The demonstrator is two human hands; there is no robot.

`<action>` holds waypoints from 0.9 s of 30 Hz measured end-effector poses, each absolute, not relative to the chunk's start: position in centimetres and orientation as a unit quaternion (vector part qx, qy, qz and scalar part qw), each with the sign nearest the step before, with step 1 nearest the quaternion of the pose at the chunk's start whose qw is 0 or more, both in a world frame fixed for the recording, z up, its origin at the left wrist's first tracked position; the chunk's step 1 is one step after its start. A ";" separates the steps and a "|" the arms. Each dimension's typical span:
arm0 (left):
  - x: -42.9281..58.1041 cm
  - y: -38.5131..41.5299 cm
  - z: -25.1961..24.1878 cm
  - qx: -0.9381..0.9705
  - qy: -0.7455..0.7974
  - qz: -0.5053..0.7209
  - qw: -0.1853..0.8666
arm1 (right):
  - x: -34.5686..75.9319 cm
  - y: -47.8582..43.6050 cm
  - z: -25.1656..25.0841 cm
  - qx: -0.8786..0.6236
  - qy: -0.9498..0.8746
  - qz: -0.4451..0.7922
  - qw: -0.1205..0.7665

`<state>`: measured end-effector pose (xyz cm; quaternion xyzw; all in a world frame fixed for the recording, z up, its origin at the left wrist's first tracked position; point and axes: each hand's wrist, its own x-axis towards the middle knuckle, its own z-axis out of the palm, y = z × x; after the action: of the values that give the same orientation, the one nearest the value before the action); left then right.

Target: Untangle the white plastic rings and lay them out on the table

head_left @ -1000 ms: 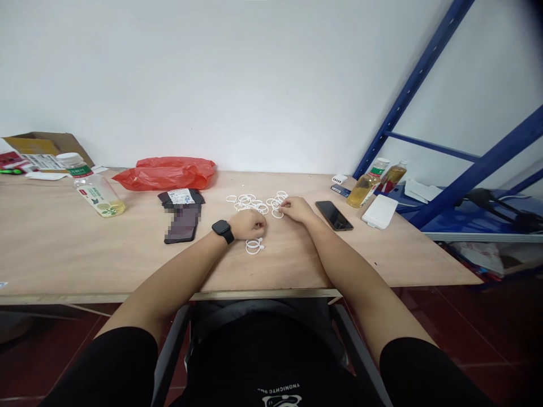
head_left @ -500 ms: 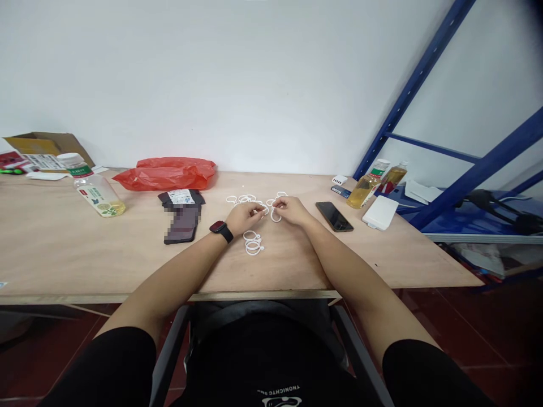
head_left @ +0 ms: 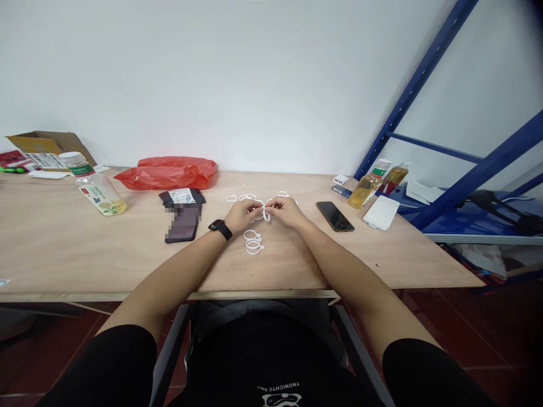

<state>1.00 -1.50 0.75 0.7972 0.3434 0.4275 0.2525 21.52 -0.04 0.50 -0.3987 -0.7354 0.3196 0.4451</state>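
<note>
My left hand (head_left: 245, 215), a black watch on its wrist, meets my right hand (head_left: 287, 211) above the table, fingertips almost touching. Both hands are closed in a pinch on a white curtain ring (head_left: 266, 216), seen nearly edge-on between them. It looks like plastic; the fingers cover part of it, and whether it is one ring or two I cannot tell. Nearer to me, a small overlapping group of white curtain rings (head_left: 253, 251) lies flat, with little eyelets on their right sides. Several more rings (head_left: 231, 199) are scattered behind my hands, partly hidden.
At the left are a bottle (head_left: 102, 195), a red plastic bag (head_left: 169, 174) and a dark packet (head_left: 182, 196) by a blurred dark item. On the right lie a phone (head_left: 335, 216), a white box (head_left: 380, 213) and a bottle (head_left: 365, 191) beside a blue metal frame (head_left: 418, 85).
My right hand has moved slightly left with a ring, bringing it against my left fingertips. The front group of rings has stayed in place.
</note>
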 end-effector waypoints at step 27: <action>0.8 -1.3 0.4 0.797 0.365 0.410 0.252 | 21.3 -0.7 1.3 -0.352 -0.785 0.263 0.437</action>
<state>0.82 -1.33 0.40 0.7971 0.3647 0.4099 0.2524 21.35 -0.73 1.25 -0.3517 -0.7848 0.2632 0.4371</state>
